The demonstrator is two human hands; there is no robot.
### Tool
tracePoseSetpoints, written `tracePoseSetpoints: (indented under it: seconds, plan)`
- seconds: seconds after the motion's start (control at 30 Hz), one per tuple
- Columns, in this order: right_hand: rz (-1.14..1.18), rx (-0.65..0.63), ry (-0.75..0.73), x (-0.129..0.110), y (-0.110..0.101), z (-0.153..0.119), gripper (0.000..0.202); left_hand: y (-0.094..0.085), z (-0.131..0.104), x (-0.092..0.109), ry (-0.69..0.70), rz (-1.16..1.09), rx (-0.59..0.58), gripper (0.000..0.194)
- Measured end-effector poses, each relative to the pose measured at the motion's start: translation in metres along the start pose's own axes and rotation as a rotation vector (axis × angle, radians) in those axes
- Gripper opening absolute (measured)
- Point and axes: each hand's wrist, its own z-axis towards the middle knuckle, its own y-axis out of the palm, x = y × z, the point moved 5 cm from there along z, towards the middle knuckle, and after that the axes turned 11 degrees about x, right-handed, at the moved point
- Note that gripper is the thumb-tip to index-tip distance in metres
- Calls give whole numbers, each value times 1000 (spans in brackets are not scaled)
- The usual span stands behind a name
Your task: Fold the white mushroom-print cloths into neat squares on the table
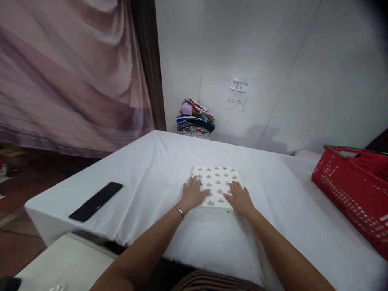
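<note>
A folded white cloth (217, 186) printed with rows of grey shapes lies flat on the white-covered table (145, 178), close to its front edge. My left hand (193, 194) rests on the cloth's left side, palm down with the fingers apart. On its right side lies my right hand (240, 199), also flat and spread. A silver bracelet (179, 211) circles my left wrist. Neither hand grips anything; both press on the cloth's surface.
A flat black object (96, 201) lies at the table's left. At the right edge stands a red plastic basket (348, 190). Folded clothes (195, 118) are stacked behind the table, below paper notes (235, 102) on the wall. A pinkish curtain (69, 72) hangs at the left.
</note>
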Motion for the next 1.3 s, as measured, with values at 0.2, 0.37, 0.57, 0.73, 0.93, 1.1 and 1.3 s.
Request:
tracePoseSetpoints:
  seconds: [0.2,0.37,0.57,0.73,0.93,1.1,1.3]
  plan:
    - [-15,-68,15,-2,-3,6,69,2,47,12,79,72,81,75]
    - [-20,51,-90,-22,-18,43,74,18,58,3,56,102,102,78]
    - [4,20,28,-4,5,87,72,20,53,1,68,105,109,78]
    - [26,44,18,7,18,90,70,21,54,0,60,77,104,78]
    - [30,29,22,5,16,91,70,22,54,-2,48,52,110,76]
    - [184,24,60,12,6,92,59,17,52,0,47,41,123,73]
    - [413,112,310,42,-5,57,68,9,51,0,18,-77,146,67]
